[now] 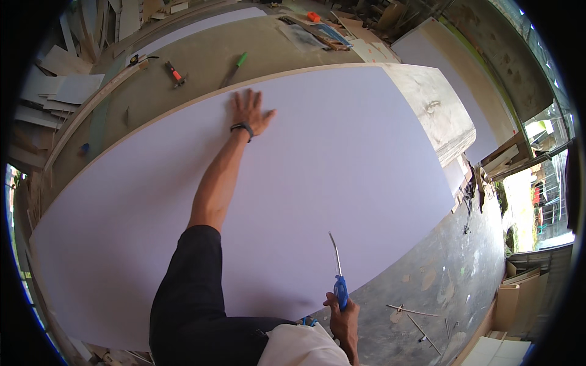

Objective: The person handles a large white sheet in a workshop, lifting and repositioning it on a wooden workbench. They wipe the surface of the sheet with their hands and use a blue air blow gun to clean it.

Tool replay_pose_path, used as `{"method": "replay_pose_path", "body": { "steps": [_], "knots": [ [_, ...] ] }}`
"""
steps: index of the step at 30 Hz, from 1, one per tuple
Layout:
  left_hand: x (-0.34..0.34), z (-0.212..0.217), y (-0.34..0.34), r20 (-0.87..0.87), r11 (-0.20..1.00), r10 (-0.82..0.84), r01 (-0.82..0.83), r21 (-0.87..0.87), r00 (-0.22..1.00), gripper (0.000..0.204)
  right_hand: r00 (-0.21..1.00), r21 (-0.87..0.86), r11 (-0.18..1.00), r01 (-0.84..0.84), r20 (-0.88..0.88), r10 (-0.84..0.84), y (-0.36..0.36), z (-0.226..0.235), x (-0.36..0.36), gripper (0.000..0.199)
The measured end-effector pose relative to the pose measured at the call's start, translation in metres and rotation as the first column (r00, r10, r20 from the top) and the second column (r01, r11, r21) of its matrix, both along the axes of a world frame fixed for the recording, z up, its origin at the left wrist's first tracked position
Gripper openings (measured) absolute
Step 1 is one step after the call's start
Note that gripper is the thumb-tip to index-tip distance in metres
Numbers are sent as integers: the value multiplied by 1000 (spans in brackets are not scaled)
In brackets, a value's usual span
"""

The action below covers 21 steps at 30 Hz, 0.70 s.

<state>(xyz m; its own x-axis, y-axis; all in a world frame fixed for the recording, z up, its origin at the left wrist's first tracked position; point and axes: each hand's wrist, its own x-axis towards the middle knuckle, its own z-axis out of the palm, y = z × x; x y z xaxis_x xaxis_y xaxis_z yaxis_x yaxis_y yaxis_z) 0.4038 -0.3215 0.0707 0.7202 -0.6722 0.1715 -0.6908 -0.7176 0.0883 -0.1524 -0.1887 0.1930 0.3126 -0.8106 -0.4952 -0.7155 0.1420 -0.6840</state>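
Observation:
A large white board (317, 165) lies flat in front of me, covering most of the worktable. My left hand (250, 113) rests palm down near the board's far edge, fingers spread, a dark band round the wrist. At the near edge, my right hand (345, 320) is wrapped round the blue handle of an air blow gun (340, 287). Its long, thin metal nozzle is slightly bent and points away from me over the board. Part of a blue hose (311, 320) shows beside the right hand.
Beyond the board lie a red-handled hammer (176, 74) and a green-handled tool (235, 68). Bare plywood (430, 104) sits at the board's right end. Thin sticks (424, 332) lie on the concrete floor (427, 274). Offcuts (67, 88) are heaped at far left.

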Motion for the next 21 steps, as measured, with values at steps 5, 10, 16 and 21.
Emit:
{"method": "replay_pose_path", "body": {
  "steps": [5, 10, 16, 21],
  "knots": [
    [-194, 17, -85, -57, 776, -626, 629, 43, 778, 82, 999, -102, 994, 44, 13, -43, -24, -13, -8, 41],
    [-320, 2, 5, -113, 392, -917, 917, -71, 383, 81, 986, -14, 986, 165, -13, -166, -37, -29, -57, 35],
    [-226, 30, 60, -137, 729, -677, 685, 16, 723, 97, 963, 228, 947, -225, -99, 252, -31, -5, -101, 25],
    [-283, 19, 52, -18, 913, -407, 408, 19, 913, 94, 992, 101, 987, 129, -27, -126, -50, -32, -167, 22]
  ]
}}
